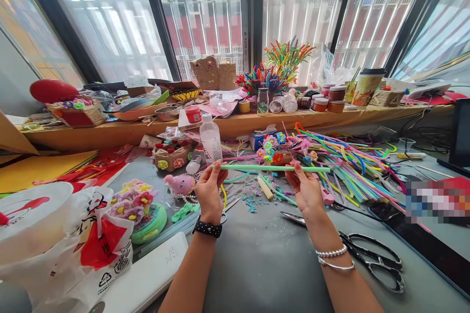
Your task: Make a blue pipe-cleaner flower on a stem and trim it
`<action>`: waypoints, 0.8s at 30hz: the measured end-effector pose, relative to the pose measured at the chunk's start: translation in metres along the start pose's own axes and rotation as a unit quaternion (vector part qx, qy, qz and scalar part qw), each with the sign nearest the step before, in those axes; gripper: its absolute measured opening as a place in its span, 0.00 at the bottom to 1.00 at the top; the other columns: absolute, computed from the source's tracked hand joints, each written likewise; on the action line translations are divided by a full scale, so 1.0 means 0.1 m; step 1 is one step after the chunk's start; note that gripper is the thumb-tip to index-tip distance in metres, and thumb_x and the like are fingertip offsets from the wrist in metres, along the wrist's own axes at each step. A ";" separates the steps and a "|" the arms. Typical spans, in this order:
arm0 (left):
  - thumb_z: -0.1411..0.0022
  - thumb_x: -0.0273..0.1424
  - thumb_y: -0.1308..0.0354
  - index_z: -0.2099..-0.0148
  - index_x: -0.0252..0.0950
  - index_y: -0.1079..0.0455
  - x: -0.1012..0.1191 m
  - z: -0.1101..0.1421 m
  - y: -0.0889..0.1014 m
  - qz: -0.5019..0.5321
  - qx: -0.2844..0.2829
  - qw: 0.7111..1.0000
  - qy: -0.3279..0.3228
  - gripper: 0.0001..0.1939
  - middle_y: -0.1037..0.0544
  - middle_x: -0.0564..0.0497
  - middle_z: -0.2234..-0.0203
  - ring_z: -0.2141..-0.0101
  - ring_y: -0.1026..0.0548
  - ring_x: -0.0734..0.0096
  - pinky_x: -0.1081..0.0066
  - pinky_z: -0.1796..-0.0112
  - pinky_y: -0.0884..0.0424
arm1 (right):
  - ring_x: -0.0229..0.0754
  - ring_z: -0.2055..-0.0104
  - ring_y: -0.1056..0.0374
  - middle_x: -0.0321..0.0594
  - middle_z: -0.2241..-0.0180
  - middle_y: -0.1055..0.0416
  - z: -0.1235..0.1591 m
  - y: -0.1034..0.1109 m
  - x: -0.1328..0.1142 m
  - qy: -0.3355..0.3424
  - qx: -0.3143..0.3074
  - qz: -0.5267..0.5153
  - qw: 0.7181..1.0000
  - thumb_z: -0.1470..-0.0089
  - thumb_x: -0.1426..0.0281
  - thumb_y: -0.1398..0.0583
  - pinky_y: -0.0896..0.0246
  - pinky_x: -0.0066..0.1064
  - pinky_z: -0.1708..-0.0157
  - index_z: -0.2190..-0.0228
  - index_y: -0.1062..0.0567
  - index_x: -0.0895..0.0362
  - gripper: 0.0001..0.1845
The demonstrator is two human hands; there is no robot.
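A long, thin light green straw (257,168) is held level across the middle of the view, above the grey table. My left hand (211,186) pinches its left end between thumb and fingers. Further along, my right hand (304,187) grips it, and the right end sticks out past my fingers. Beyond the straw lie a cream glue stick (265,188) and blue and purple crumbs (251,203). Black-handled scissors (380,259) rest beside my right forearm, their blades partly hidden under it. Another small pair of scissors (229,208) lies by my left wrist.
A bundle of coloured straws and pipe cleaners (352,171) spreads at the right. A clear bottle (210,139) stands behind my left hand. Fuzzy flowers (135,200), a plastic bag (91,249) and a white power bank (154,274) sit left. A phone-like black slab (426,244) lies right.
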State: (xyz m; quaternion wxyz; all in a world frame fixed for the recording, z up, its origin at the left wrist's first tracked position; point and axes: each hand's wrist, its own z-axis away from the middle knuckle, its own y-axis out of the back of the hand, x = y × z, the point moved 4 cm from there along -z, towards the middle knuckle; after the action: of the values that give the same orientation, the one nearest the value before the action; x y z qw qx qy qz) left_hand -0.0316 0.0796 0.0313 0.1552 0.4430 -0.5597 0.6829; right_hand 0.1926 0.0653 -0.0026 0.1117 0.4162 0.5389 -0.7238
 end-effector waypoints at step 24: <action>0.48 0.21 0.47 0.73 0.30 0.30 -0.04 -0.11 0.11 0.039 0.022 0.998 0.050 0.06 0.24 0.52 0.81 0.79 0.26 0.79 0.79 0.74 0.29 | 0.29 0.83 0.33 0.28 0.81 0.27 -0.07 0.13 -0.10 0.017 0.065 -0.064 0.996 0.74 0.70 0.32 0.33 0.17 0.82 0.77 0.27 0.58 0.14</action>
State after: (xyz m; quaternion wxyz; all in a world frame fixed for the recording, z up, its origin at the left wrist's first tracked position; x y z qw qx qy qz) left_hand -0.0418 0.0867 0.0215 0.1463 0.3892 -0.5530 0.7220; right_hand 0.2096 0.0633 -0.0047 0.0283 0.3996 0.5178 -0.7559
